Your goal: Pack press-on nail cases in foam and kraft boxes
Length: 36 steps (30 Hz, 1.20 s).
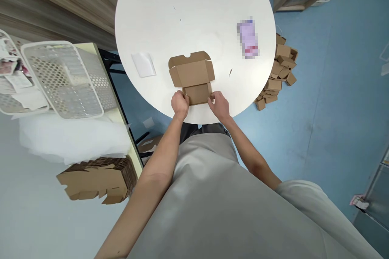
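Note:
A small brown cardboard box [193, 76] lies partly folded near the front edge of the round white table [194, 12], its lid flap open toward the far side. My left hand [180, 104] pinches the box's near left corner, fingers closed on the cardboard. At the near right corner my right hand [219, 104] grips it the same way. A small white flat pouch [144, 64] lies on the table left of the box.
A blurred purple item [248, 38] lies at the table's right. Several folded boxes [278, 73] are piled on the blue floor beyond the table's right edge. To my left stand a white perforated basket [65, 79], white foam wrap [73, 137] and a stack of flat cardboard blanks [99, 178].

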Tool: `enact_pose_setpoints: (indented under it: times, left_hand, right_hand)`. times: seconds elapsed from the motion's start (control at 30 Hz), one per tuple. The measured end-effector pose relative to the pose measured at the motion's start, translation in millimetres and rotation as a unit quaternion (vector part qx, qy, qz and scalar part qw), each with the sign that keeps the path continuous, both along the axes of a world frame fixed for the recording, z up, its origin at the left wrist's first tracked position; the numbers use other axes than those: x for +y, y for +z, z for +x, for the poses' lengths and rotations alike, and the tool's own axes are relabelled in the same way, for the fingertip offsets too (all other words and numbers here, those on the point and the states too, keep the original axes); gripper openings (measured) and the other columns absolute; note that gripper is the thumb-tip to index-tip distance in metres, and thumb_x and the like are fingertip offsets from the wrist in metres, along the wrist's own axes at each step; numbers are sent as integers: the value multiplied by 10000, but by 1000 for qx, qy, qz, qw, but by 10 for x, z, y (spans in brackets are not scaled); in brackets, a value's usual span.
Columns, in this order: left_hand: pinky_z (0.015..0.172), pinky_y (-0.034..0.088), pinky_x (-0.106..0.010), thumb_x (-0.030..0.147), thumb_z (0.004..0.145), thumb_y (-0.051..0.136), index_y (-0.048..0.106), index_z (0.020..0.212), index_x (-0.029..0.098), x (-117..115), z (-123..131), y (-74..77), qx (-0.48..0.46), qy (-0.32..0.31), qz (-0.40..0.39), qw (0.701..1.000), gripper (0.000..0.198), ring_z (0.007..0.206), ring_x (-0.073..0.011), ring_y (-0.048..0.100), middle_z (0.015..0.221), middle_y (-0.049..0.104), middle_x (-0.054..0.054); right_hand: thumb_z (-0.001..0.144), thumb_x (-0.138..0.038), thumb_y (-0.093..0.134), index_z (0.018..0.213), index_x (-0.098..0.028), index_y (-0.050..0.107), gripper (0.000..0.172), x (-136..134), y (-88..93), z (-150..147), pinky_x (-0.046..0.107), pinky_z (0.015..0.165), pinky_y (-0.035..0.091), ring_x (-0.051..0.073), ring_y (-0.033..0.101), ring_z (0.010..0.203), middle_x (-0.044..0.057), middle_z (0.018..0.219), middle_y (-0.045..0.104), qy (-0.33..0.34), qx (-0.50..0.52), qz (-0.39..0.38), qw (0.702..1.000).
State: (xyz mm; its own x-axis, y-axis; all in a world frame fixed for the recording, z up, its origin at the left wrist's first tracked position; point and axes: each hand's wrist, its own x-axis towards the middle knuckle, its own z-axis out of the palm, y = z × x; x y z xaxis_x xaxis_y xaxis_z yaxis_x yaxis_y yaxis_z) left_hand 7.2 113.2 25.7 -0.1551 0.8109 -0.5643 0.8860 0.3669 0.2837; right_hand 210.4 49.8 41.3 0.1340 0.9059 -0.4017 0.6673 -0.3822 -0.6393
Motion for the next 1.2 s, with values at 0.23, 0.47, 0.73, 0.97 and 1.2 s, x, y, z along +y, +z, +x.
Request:
enact_pose_setpoints:
  times: [0.23, 0.47, 0.73, 0.97, 1.2]
  left_hand:
    - [891, 509, -428, 165, 1028, 556, 650, 1037, 221, -17, 11, 31, -1, -5, -4, 1000, 110, 1019, -325, 697, 1081, 722, -130]
    - [918, 497, -433, 181, 1027, 577, 647, 1028, 224, -20, -23, 16, -14, -4, -6, 1000, 82, 1018, -322, 684, 1082, 708, -126]
    - [893, 499, -397, 214, 1049, 569, 655, 1036, 233, 3, -91, 44, -33, 0, -25, 999, 89, 1020, -290, 711, 1083, 758, -112]
    - [1001, 521, -410, 423, 1031, 688, 730, 1044, 247, 269, -322, 80, -128, 24, -7, 992, 180, 1093, -305, 751, 1116, 813, -93]
    - [1220, 472, -474, 427, 1012, 750, 574, 1440, 177, 1199, -1080, -69, -24, 123, 134, 983, 526, 1430, -367, 606, 1488, 634, -216]
  right_hand:
    - [1079, -344, 636, 980, -252, 584, 145, 135, -213, 26, 382, 863, 537, 253, 681, 909, 74, 1013, 719, -32, -13, -76, 997]
    - [1029, -163, 538, 854, -283, 444, 232, 296, -332, 28, 342, 707, 378, 216, 506, 725, 17, 850, 610, -17, -65, -82, 994]
    - [1029, -173, 529, 873, -272, 443, 204, 355, -317, -35, 340, 693, 303, 213, 483, 740, 26, 905, 599, 1, -108, -93, 990]
    - [1080, -363, 605, 867, -264, 511, 253, 346, -263, -145, 349, 740, 395, 241, 580, 767, 54, 890, 678, -94, -130, -121, 980]
    - [1069, -700, 586, 929, -258, 585, 464, 221, 77, -226, 407, 832, 511, 297, 710, 889, 109, 997, 777, -203, -108, -79, 970]
